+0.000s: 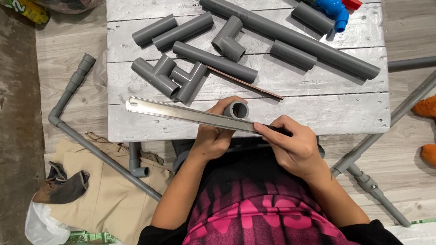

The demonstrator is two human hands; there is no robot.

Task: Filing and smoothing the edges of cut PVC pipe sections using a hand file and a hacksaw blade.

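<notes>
Grey plank table (122, 47), seen from above, pipe pieces strewn over it. Saw blade (187, 115): long axis slanting across the table's near edge, toothed, bare metal, its far tip toward the table's left side. Right hand (292, 145): fingers closed on the blade's near end. Left hand (214, 135): wrapped around a short grey pipe stub (236, 109) at the near edge, open mouth upward, touching the blade.

Even, soft light from above; the white desk (328, 115) looks bright, shadows short and faint. Sharp throughout, perhaps slightly stretched toward the frame's corners.
</notes>
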